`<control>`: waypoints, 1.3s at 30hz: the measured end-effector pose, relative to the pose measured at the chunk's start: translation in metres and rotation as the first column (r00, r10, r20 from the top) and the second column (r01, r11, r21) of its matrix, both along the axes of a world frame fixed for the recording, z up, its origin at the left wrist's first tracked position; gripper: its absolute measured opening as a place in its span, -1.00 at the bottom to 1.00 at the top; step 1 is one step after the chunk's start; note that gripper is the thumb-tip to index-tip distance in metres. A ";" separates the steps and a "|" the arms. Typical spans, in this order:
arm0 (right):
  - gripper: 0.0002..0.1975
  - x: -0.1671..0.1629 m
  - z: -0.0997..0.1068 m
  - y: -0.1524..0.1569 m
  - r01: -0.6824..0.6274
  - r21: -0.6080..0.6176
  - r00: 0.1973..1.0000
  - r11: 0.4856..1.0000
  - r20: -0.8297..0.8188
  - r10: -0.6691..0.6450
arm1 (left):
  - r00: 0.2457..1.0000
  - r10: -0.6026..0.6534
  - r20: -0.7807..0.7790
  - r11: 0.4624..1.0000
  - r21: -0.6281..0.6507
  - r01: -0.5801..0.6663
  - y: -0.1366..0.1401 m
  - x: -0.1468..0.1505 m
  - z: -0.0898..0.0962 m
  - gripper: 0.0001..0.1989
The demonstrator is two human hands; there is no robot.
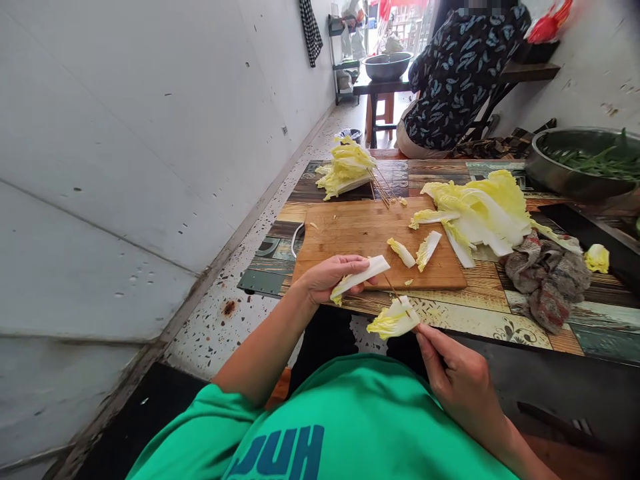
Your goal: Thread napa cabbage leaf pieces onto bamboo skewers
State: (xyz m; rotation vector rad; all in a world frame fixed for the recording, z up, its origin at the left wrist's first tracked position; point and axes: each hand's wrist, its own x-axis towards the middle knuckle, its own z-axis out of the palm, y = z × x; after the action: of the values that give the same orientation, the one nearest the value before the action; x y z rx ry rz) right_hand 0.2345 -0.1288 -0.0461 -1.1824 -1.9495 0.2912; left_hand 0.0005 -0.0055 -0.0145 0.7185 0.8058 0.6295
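Observation:
My left hand (336,275) is closed on a strip of napa cabbage leaf (367,272), its white rib pointing right. In my right hand (453,363) is a thin wooden skewer (391,287), gripped near its lower end, with a piece of cabbage (395,320) threaded on it. The skewer's tip points up and left, close to the strip in my left hand. Beyond my hands lies a wooden cutting board (350,233), where two small cabbage pieces (401,253) rest. At its far left edge is a pile of skewered cabbage (347,167), the sticks pointing right.
Loose cabbage leaves (487,210) overlap the board's right side. Near them are a crumpled rag (547,280), a dark cleaver-like blade (590,233) and a metal bowl (537,167) of green vegetables. A person (460,80) sits beyond the table, near another basin (387,67). A wall (125,133) stands left.

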 end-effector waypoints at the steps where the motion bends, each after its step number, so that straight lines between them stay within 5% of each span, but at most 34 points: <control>1: -0.76 0.000 -0.001 0.000 0.002 -0.005 1.000 1.000 -0.001 -0.002 | 1.000 0.009 0.011 0.999 -0.033 -0.009 0.000 0.000 -0.001 -0.76; 8: -0.75 -0.001 -0.003 0.000 -0.002 -0.013 1.000 1.000 -0.009 0.001 | 0.998 0.049 0.047 0.989 -0.139 -0.042 -0.005 0.004 -0.003 -0.83; 20: -0.75 0.000 -0.001 -0.002 -0.005 -0.020 0.999 1.000 -0.047 0.004 | 0.997 0.061 0.037 0.998 -0.031 -0.060 -0.009 0.006 0.001 -0.74; 25: -0.76 0.001 0.000 0.000 0.021 -0.056 0.995 0.998 -0.098 -0.026 | 0.978 0.134 -0.160 0.985 0.132 -0.114 -0.001 0.002 -0.001 -0.62; 27: -0.78 0.002 0.000 0.005 0.054 -0.109 0.985 0.993 -0.158 -0.071 | 0.912 0.214 -0.349 0.947 0.304 -0.106 0.013 0.000 0.000 -0.62; 30: -0.78 0.003 0.002 0.016 0.090 -0.184 0.969 0.979 -0.213 -0.129 | 0.654 0.358 -0.666 0.816 0.564 0.128 0.035 0.001 0.008 -0.79; 33: -0.74 0.001 0.006 0.023 0.099 -0.207 0.960 0.973 -0.236 -0.148 | 0.451 0.555 -0.699 0.674 0.696 0.248 0.033 0.009 0.023 -0.87; 35: -0.72 -0.001 0.010 0.023 0.078 -0.232 0.956 0.970 -0.257 -0.139 | 0.537 0.600 -0.593 0.607 0.775 0.176 0.014 0.016 0.031 -0.79; 36: -0.71 -0.003 0.011 0.023 0.058 -0.245 0.956 0.968 -0.267 -0.125 | 0.648 0.547 -0.530 0.612 0.782 0.122 0.001 0.020 0.033 -0.73; 37: -0.71 -0.005 0.013 0.023 0.033 -0.256 0.956 0.966 -0.275 -0.106 | 0.773 0.449 -0.449 0.663 0.747 0.049 -0.013 0.024 0.033 -0.62; 39: -0.71 -0.009 0.015 0.022 -0.017 -0.274 0.955 0.962 -0.289 -0.065 | 0.945 0.176 -0.274 0.849 0.529 -0.004 -0.039 0.031 0.030 -0.43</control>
State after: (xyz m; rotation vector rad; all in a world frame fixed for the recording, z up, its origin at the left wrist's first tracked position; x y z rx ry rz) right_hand 0.2255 -0.1071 -0.0316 -1.2549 -1.6673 0.7037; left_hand 0.0318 -0.0448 0.0160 1.3130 0.9770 0.8490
